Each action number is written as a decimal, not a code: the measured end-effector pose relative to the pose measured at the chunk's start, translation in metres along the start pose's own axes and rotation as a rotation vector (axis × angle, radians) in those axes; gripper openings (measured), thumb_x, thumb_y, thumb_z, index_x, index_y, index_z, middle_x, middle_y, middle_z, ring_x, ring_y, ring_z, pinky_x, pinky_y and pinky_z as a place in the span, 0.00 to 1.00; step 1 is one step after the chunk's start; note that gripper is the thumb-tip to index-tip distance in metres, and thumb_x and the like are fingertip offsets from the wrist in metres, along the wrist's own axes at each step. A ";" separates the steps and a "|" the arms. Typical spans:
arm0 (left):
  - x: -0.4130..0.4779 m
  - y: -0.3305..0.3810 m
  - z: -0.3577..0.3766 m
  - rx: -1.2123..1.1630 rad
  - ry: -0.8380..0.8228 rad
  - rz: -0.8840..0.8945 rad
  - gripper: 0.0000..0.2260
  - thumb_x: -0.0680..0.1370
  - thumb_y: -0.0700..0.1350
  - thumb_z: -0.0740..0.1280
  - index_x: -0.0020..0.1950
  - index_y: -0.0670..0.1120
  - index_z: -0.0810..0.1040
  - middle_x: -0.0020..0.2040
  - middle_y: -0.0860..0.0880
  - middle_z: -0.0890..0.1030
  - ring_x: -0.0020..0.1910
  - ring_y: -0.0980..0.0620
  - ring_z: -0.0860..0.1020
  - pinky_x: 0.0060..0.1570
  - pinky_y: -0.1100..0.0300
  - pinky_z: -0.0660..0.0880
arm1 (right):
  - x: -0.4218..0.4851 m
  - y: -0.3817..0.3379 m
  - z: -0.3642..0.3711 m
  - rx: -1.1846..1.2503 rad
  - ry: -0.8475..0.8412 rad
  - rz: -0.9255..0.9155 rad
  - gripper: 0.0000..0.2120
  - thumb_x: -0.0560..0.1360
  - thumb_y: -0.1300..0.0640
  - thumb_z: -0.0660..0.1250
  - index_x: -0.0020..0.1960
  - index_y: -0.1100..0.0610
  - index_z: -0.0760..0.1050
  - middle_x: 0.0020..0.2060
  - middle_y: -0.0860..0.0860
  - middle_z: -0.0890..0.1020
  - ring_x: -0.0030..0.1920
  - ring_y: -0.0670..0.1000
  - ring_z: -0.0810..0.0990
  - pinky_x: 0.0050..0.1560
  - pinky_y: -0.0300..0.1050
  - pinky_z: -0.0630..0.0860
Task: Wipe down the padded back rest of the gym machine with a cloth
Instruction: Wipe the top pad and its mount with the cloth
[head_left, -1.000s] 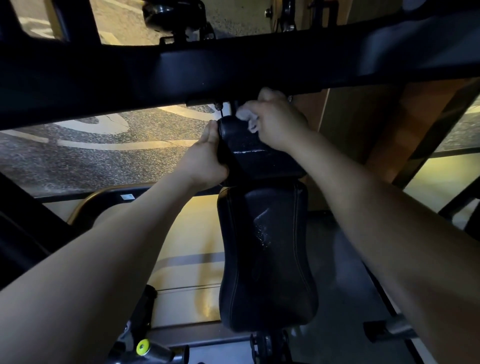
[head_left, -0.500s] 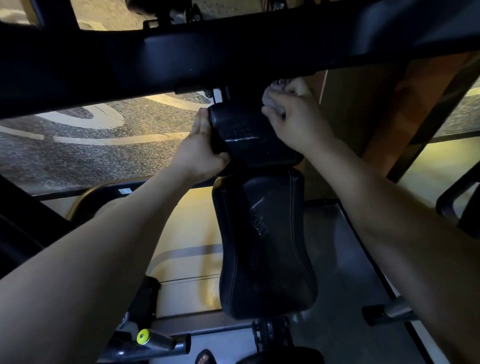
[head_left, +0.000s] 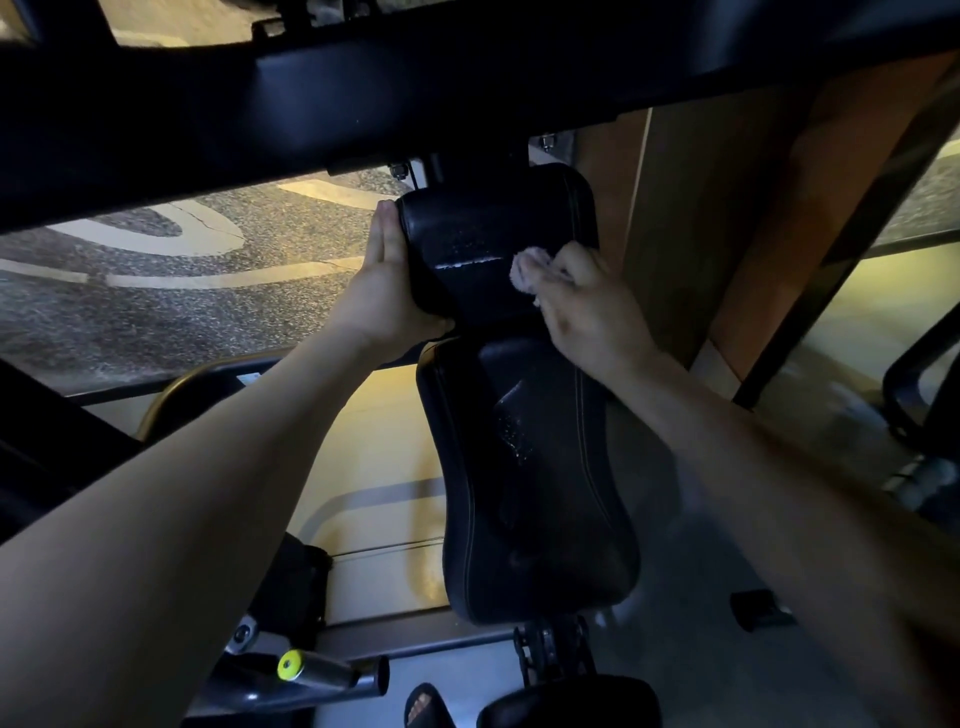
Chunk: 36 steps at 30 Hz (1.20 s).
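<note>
Speckled flooring (head_left: 156, 317) backs the black padded vinyl back rest (head_left: 483, 223) at upper centre. Left hand (head_left: 387, 291) lies flat, fingers straight, bracing its side; right hand (head_left: 587, 312) pinches a small pale bunched cloth (head_left: 524, 270) against its face. So small a wad may miss the whitish streak (head_left: 467, 264).

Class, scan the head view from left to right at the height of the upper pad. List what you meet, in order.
left hand → upper pad → cloth → right hand → brown panel
</note>
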<state>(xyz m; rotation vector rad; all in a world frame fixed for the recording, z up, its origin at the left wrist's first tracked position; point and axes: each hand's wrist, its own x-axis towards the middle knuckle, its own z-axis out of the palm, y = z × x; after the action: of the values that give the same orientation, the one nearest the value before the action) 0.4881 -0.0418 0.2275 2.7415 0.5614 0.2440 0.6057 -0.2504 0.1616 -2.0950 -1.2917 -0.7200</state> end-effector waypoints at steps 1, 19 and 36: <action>0.000 0.000 0.001 0.000 0.003 0.000 0.61 0.71 0.46 0.79 0.81 0.47 0.31 0.82 0.51 0.34 0.69 0.40 0.74 0.60 0.53 0.72 | 0.009 0.003 -0.004 -0.005 0.000 0.023 0.13 0.84 0.60 0.57 0.65 0.58 0.74 0.46 0.58 0.74 0.44 0.57 0.74 0.42 0.52 0.75; 0.001 -0.001 0.011 -0.022 0.067 -0.022 0.58 0.72 0.46 0.78 0.81 0.48 0.32 0.83 0.52 0.36 0.64 0.40 0.77 0.51 0.51 0.75 | 0.002 0.000 0.014 -0.156 0.139 0.165 0.16 0.80 0.64 0.62 0.68 0.61 0.75 0.49 0.58 0.74 0.45 0.57 0.74 0.41 0.50 0.74; 0.006 -0.008 0.020 -0.024 0.088 0.023 0.56 0.73 0.44 0.76 0.81 0.47 0.33 0.83 0.50 0.36 0.56 0.37 0.80 0.46 0.48 0.76 | -0.016 -0.013 0.016 -0.044 0.208 0.307 0.16 0.81 0.62 0.61 0.67 0.59 0.74 0.58 0.60 0.73 0.46 0.57 0.78 0.41 0.53 0.81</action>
<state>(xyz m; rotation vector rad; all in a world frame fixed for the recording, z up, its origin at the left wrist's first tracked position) 0.4954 -0.0379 0.2071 2.7262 0.5464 0.3766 0.5897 -0.2435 0.1422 -2.1246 -0.8269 -0.8086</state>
